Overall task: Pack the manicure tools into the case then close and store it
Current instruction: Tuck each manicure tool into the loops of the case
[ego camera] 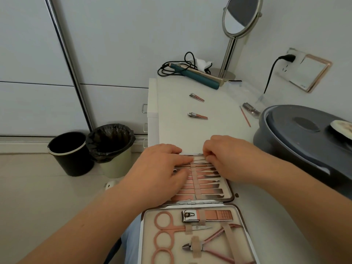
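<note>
walls: pale grey-white [133, 35] | floor: light tile [28, 187] | surface: white [190, 130] | drawers: white cabinet [114, 111] | bins: two [71, 153] | mirror: round, on stand [240, 15] | wall socket: plug in [287, 58]

Soft, even, cool daylight fills the scene, bright without harsh glare. Shadows are faint: a pale one lies under the round metal-framed standing mirror [240, 15]. The wide lens bends the chrome vertical pole [64, 60] (clearly bowed). Forearms at the lower edges look stretched and slightly soft; the centre is sharper.
</note>
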Demonstrator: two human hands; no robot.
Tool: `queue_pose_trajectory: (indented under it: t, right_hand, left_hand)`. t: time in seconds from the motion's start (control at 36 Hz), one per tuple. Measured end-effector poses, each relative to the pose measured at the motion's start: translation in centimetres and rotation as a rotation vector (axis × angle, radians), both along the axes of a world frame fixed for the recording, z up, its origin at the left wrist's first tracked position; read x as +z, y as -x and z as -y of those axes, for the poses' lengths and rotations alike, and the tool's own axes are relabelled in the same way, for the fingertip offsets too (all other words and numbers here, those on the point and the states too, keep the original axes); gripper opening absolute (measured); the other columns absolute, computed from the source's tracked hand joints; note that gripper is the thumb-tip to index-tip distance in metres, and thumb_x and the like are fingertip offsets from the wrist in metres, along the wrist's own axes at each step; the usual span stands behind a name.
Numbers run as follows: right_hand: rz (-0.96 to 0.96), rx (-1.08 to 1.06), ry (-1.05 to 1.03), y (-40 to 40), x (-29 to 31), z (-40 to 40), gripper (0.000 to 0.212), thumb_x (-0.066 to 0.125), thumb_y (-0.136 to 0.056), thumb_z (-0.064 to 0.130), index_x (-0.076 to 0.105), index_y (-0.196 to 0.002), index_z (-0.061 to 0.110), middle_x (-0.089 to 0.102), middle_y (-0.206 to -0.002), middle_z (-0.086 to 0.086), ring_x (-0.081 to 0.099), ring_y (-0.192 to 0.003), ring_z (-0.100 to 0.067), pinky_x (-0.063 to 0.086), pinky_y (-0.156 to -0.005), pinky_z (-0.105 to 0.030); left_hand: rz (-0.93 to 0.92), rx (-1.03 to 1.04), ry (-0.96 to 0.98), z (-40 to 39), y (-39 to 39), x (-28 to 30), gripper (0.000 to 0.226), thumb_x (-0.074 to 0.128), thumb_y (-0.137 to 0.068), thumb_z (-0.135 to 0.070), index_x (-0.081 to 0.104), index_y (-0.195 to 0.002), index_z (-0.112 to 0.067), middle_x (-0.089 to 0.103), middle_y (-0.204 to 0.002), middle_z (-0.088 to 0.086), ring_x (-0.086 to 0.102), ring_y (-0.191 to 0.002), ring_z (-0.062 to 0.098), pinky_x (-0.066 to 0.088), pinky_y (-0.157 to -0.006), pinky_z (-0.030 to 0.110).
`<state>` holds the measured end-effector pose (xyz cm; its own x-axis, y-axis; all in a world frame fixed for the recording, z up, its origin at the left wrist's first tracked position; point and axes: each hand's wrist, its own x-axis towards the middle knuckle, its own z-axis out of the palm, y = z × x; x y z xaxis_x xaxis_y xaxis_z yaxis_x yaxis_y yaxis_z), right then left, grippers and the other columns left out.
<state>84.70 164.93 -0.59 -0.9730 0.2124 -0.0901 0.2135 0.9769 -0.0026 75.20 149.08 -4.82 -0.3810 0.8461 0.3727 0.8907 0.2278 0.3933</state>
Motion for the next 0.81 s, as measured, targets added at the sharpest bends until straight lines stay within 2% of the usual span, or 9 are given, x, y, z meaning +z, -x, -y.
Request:
queue_pose_trajectory:
  t: [0.11, 0.25, 0.36, 0.44, 0.56, 0.64, 0.75, 0.81]
  right_hand:
    - [0.003, -0.015, 0.036, 0.1, 0.3, -0.3, 0.010, 0.042, -0.093, 0.028, 0.051, -0.090, 0.030, 0.049, -0.092, 0.011, 0.049, -0.085, -0.010, 0.042, -0.074, -0.026]
    - [-0.015, 0.013, 0.047, 0.4, 0.2, -0.4, 0.011, 0.043, -0.092, 0.029, 0.054, -0.091, 0.029, 0.049, -0.089, 0.012, 0.048, -0.083, -0.009, 0.040, -0.073, -0.025]
    - [-0.029, 0.010, 0.061, 0.5, -0.1, -0.5, 0.009, 0.043, -0.092, 0.029, 0.050, -0.086, 0.032, 0.047, -0.085, 0.014, 0.047, -0.079, -0.007, 0.037, -0.069, -0.023]
    - [-0.047, 0.000, 0.098, 0.3, -0.3, -0.6, 0.010, 0.045, -0.091, 0.029, 0.051, -0.085, 0.033, 0.048, -0.083, 0.015, 0.048, -0.078, -0.005, 0.036, -0.067, -0.021]
    - [-0.161, -0.082, 0.268, -0.1, -0.7, -0.6, 0.008, 0.048, -0.091, 0.033, 0.055, -0.086, 0.034, 0.053, -0.082, 0.018, 0.049, -0.076, 0.001, 0.034, -0.061, -0.012]
    - [-0.283, -0.183, 0.382, -0.3, -1.1, -0.5, 0.009, 0.048, -0.092, 0.032, 0.055, -0.087, 0.032, 0.054, -0.082, 0.018, 0.051, -0.076, 0.001, 0.035, -0.060, -0.013]
    - [-0.397, -0.282, 0.372, 0.5, -1.6, -0.9, 0.009, 0.047, -0.092, 0.026, 0.053, -0.088, 0.032, 0.051, -0.088, 0.017, 0.049, -0.076, 0.001, 0.033, -0.061, -0.011]
    - [-0.452, -0.336, 0.328, 1.4, -1.8, -1.5, 0.009, 0.047, -0.091, 0.025, 0.053, -0.091, 0.032, 0.051, -0.095, 0.013, 0.049, -0.079, -0.002, 0.033, -0.063, -0.013]
  left_hand:
    - [0.004, 0.000, -0.009, 0.0, 0.0, -0.1, 0.035, 0.046, -0.086, -0.037, 0.053, -0.121, -0.040, 0.049, -0.133, -0.008, 0.035, -0.121, 0.004, 0.017, -0.092, 0.011]
    - [0.001, 0.008, -0.027, 0.0, 0.1, -0.1, 0.033, 0.048, -0.086, -0.035, 0.057, -0.118, -0.035, 0.052, -0.130, -0.007, 0.038, -0.118, 0.005, 0.013, -0.084, 0.006]
    - [0.018, 0.015, -0.033, 0.0, 0.0, -0.1, 0.032, 0.048, -0.087, -0.035, 0.059, -0.117, -0.034, 0.053, -0.130, -0.006, 0.038, -0.118, 0.006, 0.016, -0.088, 0.009]
    - [0.024, 0.019, -0.039, 0.0, 0.0, 0.0, 0.032, 0.047, -0.087, -0.035, 0.059, -0.117, -0.034, 0.053, -0.130, -0.006, 0.035, -0.117, 0.004, 0.014, -0.086, 0.008]
    - [0.074, 0.040, -0.048, 0.0, 0.2, 0.0, 0.033, 0.048, -0.086, -0.035, 0.059, -0.117, -0.032, 0.051, -0.130, -0.010, 0.035, -0.118, 0.001, 0.014, -0.087, 0.006]
    - [0.159, 0.070, -0.083, 0.2, 0.6, 0.3, 0.028, 0.051, -0.084, -0.033, 0.064, -0.109, -0.031, 0.052, -0.123, -0.017, 0.039, -0.111, -0.004, 0.018, -0.085, 0.004]
    - [0.210, 0.100, -0.114, 0.8, 1.0, 0.6, 0.020, 0.052, -0.084, -0.029, 0.069, -0.094, -0.034, 0.048, -0.102, -0.028, 0.038, -0.094, -0.012, 0.026, -0.077, 0.003]
    - [0.205, 0.091, -0.125, 1.3, 1.1, 0.5, 0.020, 0.054, -0.083, -0.027, 0.068, -0.096, -0.034, 0.046, -0.100, -0.030, 0.038, -0.094, -0.013, 0.021, -0.076, -0.004]
